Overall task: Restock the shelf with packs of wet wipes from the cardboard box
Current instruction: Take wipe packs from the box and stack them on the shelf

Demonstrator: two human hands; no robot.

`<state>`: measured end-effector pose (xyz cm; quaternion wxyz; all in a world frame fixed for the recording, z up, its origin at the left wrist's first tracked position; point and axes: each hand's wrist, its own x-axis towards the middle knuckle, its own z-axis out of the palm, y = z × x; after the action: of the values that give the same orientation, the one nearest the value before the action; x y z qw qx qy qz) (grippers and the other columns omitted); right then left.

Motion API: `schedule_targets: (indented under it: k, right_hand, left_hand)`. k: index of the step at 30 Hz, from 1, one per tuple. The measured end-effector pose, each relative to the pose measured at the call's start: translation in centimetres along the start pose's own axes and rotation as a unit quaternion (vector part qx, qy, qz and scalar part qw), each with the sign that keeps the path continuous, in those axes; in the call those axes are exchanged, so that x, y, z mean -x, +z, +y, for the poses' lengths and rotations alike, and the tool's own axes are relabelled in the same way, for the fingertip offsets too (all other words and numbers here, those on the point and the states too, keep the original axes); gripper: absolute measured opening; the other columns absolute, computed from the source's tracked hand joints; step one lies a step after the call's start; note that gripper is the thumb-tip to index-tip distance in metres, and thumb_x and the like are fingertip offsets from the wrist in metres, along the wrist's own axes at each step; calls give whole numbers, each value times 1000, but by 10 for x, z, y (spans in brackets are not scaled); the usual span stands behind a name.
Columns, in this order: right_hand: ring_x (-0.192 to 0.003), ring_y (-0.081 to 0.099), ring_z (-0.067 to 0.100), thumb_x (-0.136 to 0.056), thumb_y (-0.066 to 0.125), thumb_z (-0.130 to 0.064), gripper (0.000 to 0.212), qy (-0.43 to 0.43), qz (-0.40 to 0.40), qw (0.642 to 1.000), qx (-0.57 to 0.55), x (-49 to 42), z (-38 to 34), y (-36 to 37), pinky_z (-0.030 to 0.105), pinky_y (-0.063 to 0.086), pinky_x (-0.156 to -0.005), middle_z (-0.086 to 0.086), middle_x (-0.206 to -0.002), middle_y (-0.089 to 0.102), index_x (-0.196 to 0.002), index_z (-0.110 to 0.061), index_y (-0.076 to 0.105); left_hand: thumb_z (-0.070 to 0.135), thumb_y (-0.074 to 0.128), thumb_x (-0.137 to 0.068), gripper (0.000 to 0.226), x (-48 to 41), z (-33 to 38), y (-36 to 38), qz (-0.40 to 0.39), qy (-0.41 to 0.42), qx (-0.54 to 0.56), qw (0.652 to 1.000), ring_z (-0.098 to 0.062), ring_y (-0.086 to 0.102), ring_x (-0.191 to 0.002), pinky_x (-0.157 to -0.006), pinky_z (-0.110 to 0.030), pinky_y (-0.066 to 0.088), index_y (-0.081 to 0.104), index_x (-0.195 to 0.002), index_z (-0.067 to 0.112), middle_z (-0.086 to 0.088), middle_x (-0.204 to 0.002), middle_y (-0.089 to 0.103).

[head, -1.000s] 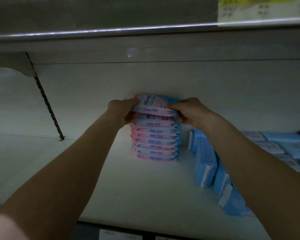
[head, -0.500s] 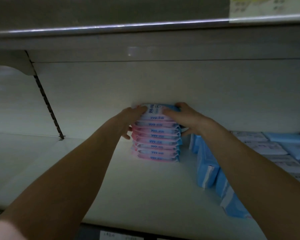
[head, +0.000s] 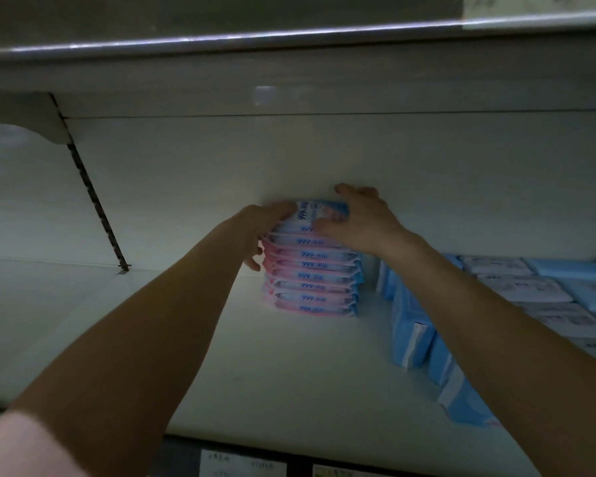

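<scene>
Right hand (head: 358, 222) shifted atop stack (head: 313, 277); blue packs (head: 413, 332) just beside.

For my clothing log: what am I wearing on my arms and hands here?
A pale pink sleeve shows high on the left arm. Forearms are bare; no gloves, watch or rings visible on the left hand or right hand.

The packs of wet wipes (head: 312, 270) are wrapped in thin, glossy plastic film, crinkled at the seams. The blue packs (head: 412, 335) on the right look like smooth, softer plastic wrap. The shelf (head: 289, 373) is smooth, matt painted metal. The rail (head: 221, 41) above gleams like bare metal, and the near labels (head: 241, 466) look like paper.
</scene>
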<state>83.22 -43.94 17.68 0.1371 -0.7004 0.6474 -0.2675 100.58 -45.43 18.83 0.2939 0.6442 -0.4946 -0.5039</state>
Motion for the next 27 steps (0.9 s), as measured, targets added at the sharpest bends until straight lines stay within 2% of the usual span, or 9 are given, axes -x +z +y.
schedule_targets:
  k: [3,6,11,13,16,18,21,23,27]
  right_hand:
    - [-128,36,31,-85,63,-45,57,-73,-1,989,127,2,-9,7,45,37,-104,8,-136,38,-136,-27,45]
    - [-123,42,31,-87,60,-42,51,-68,-29,986,147,1,-14,7,41,38,-101,9,-132,42,-134,-27,48]
    - [-110,57,27,-89,56,-26,30,-89,50,995,-19,18,-44,2,29,46,-86,8,-118,61,-116,-16,64]
    - [-108,58,17,-92,55,-22,31,-82,58,986,-131,40,-63,5,23,44,-86,1,-120,64,-119,-14,65]
    - [-98,58,8,-93,53,-20,30,-69,34,956,-282,78,-86,23,21,45,-82,-4,-115,65,-121,-18,64]
    - [-97,57,7,-93,53,-18,29,-71,3,942,-328,102,-100,42,21,48,-86,-7,-110,64,-120,-19,64]
    - [-90,55,1,-91,56,-15,27,-83,-46,926,-366,134,-122,74,9,43,-75,-11,-99,61,-116,-18,66]
    - [-89,58,4,-90,58,-13,24,-77,-88,915,-387,153,-137,95,10,43,-73,-8,-96,63,-112,-17,68]
    - [-87,61,6,-89,59,-11,19,-85,-169,904,-384,199,-172,137,15,47,-76,-5,-93,66,-103,-18,69]
  left_hand:
    - [52,68,-82,79,0,-4,2,12,-4,18,1000,-41,44,-128,-98,-59,41,42,-139,4,-22,-142,45]
    - [45,69,-84,72,3,0,0,77,34,37,996,-36,49,-121,-91,-48,43,43,-135,1,-16,-134,50]
    - [23,65,-88,25,24,-5,-6,229,146,188,944,-16,45,-68,-64,-22,39,62,-103,4,-5,-84,48]
    - [19,64,-88,37,39,-18,-8,241,145,267,922,-13,48,-70,-63,-23,42,57,-121,6,-6,-93,53]
    - [18,64,-88,52,66,-48,-12,274,120,333,894,-19,55,-98,-85,-33,49,44,-136,14,-7,-116,55]
    - [17,63,-88,50,87,-75,-21,297,98,362,878,-18,56,-97,-91,-36,48,44,-135,16,-4,-108,56]
    - [15,62,-89,46,120,-121,-40,337,65,397,851,-16,55,-89,-78,-32,47,48,-132,16,-1,-102,55]
    - [14,61,-89,44,143,-149,-54,376,48,413,828,-17,57,-92,-73,-31,46,50,-132,15,-3,-106,57]
    - [11,58,-87,40,186,-206,-84,454,30,446,770,-13,48,-59,-50,-21,35,55,-126,8,1,-70,49]
